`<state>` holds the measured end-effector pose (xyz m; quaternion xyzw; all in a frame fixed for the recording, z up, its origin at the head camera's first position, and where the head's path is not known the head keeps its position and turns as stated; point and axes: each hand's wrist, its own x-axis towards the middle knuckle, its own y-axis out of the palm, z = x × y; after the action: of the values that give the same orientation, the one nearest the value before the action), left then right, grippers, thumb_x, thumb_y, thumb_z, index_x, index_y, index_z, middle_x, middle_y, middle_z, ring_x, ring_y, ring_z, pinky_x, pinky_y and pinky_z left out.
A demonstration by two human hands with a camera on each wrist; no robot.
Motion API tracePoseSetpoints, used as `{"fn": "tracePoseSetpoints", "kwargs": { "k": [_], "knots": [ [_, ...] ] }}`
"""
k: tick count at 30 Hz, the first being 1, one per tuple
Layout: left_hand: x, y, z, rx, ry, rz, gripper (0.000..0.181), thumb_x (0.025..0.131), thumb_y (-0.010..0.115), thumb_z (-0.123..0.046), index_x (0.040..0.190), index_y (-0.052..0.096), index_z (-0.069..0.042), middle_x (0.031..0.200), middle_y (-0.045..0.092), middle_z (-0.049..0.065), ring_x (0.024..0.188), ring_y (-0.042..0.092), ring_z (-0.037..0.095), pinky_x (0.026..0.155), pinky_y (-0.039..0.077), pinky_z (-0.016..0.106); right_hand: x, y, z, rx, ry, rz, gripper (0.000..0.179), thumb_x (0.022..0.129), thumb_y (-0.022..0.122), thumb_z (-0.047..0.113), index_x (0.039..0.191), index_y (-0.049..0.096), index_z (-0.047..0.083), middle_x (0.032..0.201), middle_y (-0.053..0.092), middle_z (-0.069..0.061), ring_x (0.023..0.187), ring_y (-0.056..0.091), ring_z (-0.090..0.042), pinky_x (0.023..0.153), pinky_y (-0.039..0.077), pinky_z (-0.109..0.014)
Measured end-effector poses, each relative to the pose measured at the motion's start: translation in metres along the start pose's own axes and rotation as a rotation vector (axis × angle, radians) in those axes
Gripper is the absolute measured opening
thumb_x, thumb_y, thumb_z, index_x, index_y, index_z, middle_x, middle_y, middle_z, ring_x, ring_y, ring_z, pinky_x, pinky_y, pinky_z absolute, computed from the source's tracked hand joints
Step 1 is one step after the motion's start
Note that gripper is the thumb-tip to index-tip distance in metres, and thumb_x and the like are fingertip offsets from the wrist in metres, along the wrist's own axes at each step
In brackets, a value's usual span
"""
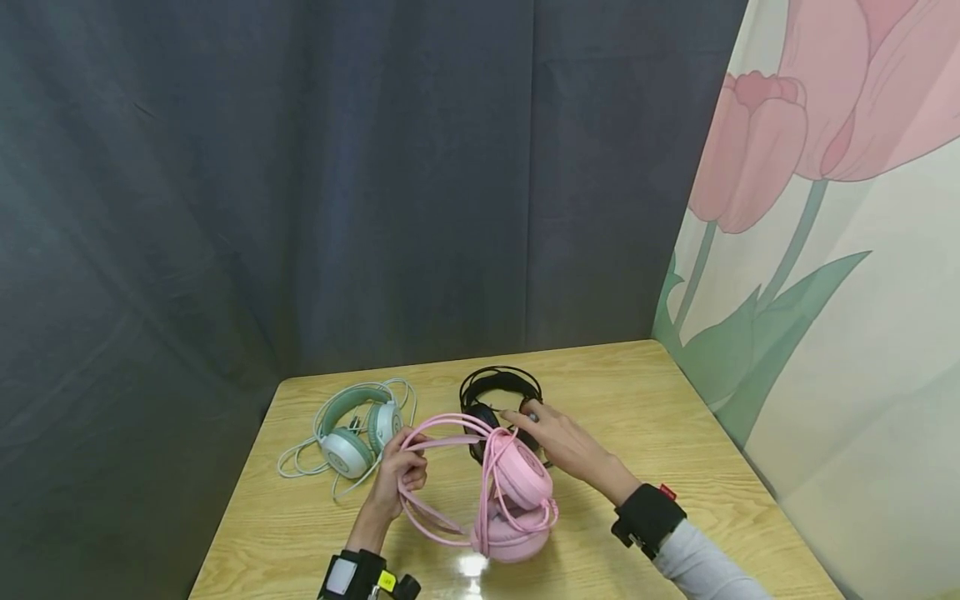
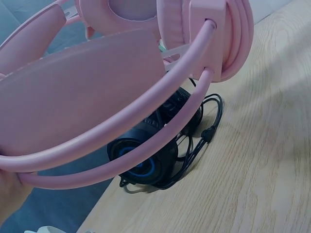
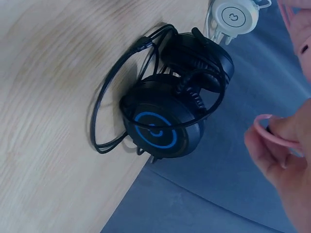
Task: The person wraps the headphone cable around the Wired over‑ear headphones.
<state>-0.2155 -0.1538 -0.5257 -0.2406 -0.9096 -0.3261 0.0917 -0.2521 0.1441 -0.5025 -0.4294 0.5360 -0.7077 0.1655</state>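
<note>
My left hand point(image 1: 395, 481) grips the headband of a pair of pink headphones point(image 1: 522, 475), held above the table with the ear cups toward the right. A pink cable is wound around the cups. Between the thumb and fingers of my right hand point(image 1: 566, 442) is a loop of that pink cable point(image 3: 278, 141), seen in the right wrist view. Behind the pink pair lie black headphones point(image 1: 501, 381) with a blue ring on the cup, partly hidden by the pink pair and my right hand. Both wrists wear black bands.
White and green headphones point(image 1: 347, 454) lie at the left of the wooden table point(image 1: 660, 400), their pale cable looped around them. A dark curtain point(image 1: 420, 183) hangs behind the table. On the right stands a wall with tulip pictures point(image 1: 840, 333).
</note>
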Motion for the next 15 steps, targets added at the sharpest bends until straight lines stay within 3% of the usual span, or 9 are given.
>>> {"fn": "tracePoseSetpoints", "kwargs": {
  "k": [3, 6, 9, 12, 15],
  "knots": [
    [-0.0001, -0.0009, -0.0005, -0.004, 0.005, -0.01, 0.033, 0.073, 0.024, 0.017, 0.094, 0.042, 0.0, 0.061, 0.029, -0.001, 0.04, 0.016, 0.007, 0.032, 0.013, 0.02, -0.0016, 0.0023, -0.001, 0.017, 0.017, -0.038, 0.065, 0.072, 0.058, -0.008, 0.128, 0.035, 0.015, 0.084, 0.049, -0.001, 0.057, 0.043, -0.009, 0.042, 0.036, -0.019],
    [-0.0001, -0.0021, -0.0013, -0.003, 0.013, -0.022, 0.032, 0.073, 0.025, 0.016, 0.095, 0.041, 0.0, 0.059, 0.027, 0.0, 0.04, 0.016, 0.007, 0.032, 0.013, 0.019, -0.0025, 0.0039, -0.0024, 0.006, 0.038, -0.089, 0.031, 0.081, 0.056, 0.006, 0.11, 0.047, 0.009, 0.07, 0.049, 0.006, 0.052, 0.042, -0.004, 0.041, 0.037, -0.019],
    [-0.0001, -0.0031, -0.002, -0.004, 0.019, -0.031, 0.031, 0.073, 0.025, 0.016, 0.097, 0.04, 0.002, 0.06, 0.027, 0.0, 0.04, 0.017, 0.007, 0.032, 0.013, 0.019, -0.0025, 0.0046, -0.0044, -0.005, 0.04, -0.103, 0.012, 0.081, 0.059, 0.013, 0.091, 0.052, 0.012, 0.065, 0.047, 0.009, 0.053, 0.042, -0.003, 0.042, 0.038, -0.02],
    [0.0001, -0.0034, -0.0027, -0.002, 0.018, -0.044, 0.029, 0.073, 0.026, 0.016, 0.096, 0.039, 0.004, 0.06, 0.027, 0.0, 0.041, 0.017, 0.006, 0.032, 0.012, 0.02, -0.0027, 0.0048, -0.0065, -0.012, 0.02, -0.105, 0.01, 0.078, 0.062, 0.014, 0.086, 0.055, 0.014, 0.066, 0.049, 0.009, 0.054, 0.045, -0.004, 0.044, 0.039, -0.02],
    [-0.0001, -0.0039, -0.0028, 0.009, 0.011, -0.066, 0.03, 0.073, 0.027, 0.016, 0.096, 0.04, 0.003, 0.059, 0.029, 0.0, 0.04, 0.018, 0.006, 0.032, 0.013, 0.019, -0.0031, 0.0056, -0.008, -0.024, 0.011, -0.095, 0.02, 0.076, 0.064, 0.014, 0.094, 0.056, 0.014, 0.073, 0.05, 0.006, 0.057, 0.046, -0.005, 0.045, 0.039, -0.02]
  ]
}}
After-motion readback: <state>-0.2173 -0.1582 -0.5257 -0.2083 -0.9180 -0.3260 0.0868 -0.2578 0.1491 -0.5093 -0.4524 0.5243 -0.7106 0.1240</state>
